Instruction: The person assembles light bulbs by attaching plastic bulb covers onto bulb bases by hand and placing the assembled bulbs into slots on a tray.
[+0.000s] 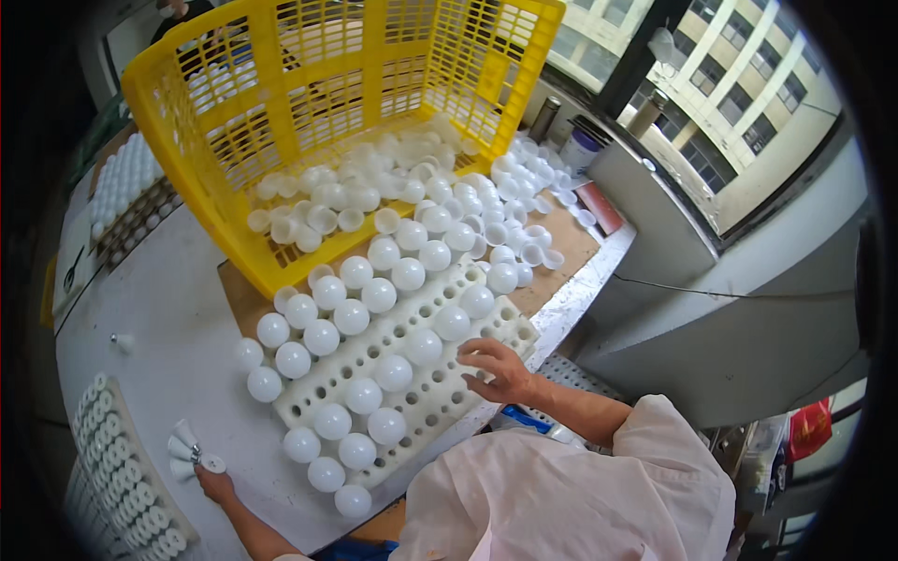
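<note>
white globes sit in bent rows on a pale foam block full of holes, right in front of the person. more globes lie behind these rows, and lots of small white cups fill the bottom of the tipped yellow crate and spill out beside it on the surface.

the right hand is over the block, near the globes. its fingers are bent and spread, and i see nothing in them. the left hand is down low on the left, at some shiny cone parts and a little white disc. i cannot tell if it is gripping one.

the globes look very light, with thin, stiff walls. they are smooth and shiny, so they might slip or roll away, and a hard squeeze could crack or dent one. i think the best hold is soft fingers around the fat middle, on two sides.
</note>
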Tool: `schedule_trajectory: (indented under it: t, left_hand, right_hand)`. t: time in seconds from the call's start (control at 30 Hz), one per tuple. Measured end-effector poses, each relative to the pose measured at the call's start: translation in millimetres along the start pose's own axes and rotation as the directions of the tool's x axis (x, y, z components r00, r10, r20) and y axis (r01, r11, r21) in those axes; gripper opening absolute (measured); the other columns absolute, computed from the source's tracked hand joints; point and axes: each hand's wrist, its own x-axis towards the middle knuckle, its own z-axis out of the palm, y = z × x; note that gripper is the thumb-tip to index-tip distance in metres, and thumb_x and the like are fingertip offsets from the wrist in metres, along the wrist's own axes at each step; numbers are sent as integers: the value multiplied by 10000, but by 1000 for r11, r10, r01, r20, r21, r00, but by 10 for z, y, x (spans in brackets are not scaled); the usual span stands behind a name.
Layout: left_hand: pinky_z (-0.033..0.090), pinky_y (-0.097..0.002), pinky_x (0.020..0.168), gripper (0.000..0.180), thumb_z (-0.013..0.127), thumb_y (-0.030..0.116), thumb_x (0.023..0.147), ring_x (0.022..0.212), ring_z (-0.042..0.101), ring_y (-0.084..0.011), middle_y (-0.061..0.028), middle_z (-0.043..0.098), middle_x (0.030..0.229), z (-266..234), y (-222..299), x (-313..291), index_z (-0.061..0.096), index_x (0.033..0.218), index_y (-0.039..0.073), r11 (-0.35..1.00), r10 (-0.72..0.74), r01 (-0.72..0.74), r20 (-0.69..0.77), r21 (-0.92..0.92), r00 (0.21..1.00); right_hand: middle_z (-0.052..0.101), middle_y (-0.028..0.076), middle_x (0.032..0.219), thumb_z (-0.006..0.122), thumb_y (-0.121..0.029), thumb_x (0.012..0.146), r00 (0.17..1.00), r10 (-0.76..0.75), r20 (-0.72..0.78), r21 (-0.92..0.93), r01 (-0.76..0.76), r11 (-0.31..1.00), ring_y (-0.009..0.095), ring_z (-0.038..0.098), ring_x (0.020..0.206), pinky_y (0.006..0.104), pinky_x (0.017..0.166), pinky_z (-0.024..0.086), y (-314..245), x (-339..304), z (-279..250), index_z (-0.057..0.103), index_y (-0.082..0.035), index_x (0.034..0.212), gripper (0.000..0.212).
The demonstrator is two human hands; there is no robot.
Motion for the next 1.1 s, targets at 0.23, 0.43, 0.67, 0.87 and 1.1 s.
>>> schedule_trajectory:
  t: [0.23,0.43,0.67,0.87,1.1]
  left_hand:
    - [488,-464,824,474,693,131,711,962,609,-367,-195,617,1081,-44,-113,-319,514,1136,22,992,-15,22,61,-124,998]
    - [501,-364,767,458,674,161,767,898,617,-258,-141,620,1098,-652,493,-1010,527,1168,-5,608,-234,293,186,-738,954]
    - [462,-265,589,486,550,94,858,764,585,-162,-204,495,1300,-1731,1562,-2001,386,1288,-61,5,8,226,226,-974,974]
    - [427,-240,471,459,618,54,713,583,553,-137,-253,638,1024,-1822,2622,-2819,483,1117,-116,113,549,380,376,-918,746]
    - [473,-284,841,502,788,100,642,915,594,-121,-65,653,1012,-1670,3910,-3388,607,1095,-16,512,822,118,525,-851,221]
  right_hand:
    - [588,139,1073,698,-93,727,687,660,-305,-97,-711,696,226,606,904,327,735,508,1829,-601,-517,573,-59,1125,418]
    - [537,169,1198,736,-268,679,532,805,-263,-326,-834,445,326,556,1072,411,906,465,2540,-712,-455,468,-99,1279,678]
    - [458,170,1262,722,-300,710,516,856,-24,-505,-746,435,363,512,1119,453,956,425,2720,-403,-547,382,-150,1338,730]
    - [462,168,1214,714,-239,725,470,883,7,227,-860,456,315,560,1024,408,766,533,2578,-533,-966,317,-130,1375,769]
    - [512,106,1198,783,-147,638,727,513,456,611,-675,413,209,549,1024,341,801,506,1395,-299,-941,363,-78,1321,805]
